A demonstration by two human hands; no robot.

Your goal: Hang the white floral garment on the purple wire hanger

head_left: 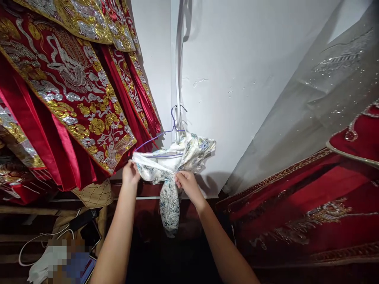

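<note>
A white garment with a blue-green floral print hangs on a thin purple wire hanger, its lower part bunched and drooping. The hanger's hook is up by a white strap running down the wall. My left hand pinches the garment's left shoulder edge near the hanger's end. At the middle of the neckline, my right hand is closed on the gathered cloth. The hanger's right arm is mostly hidden under the fabric.
Red robes with gold and silver embroidery hang at the left. On the right are a sheer sequined cover and a red beaded garment. A wooden rack with cables and a phone stands low left. Behind is a white wall.
</note>
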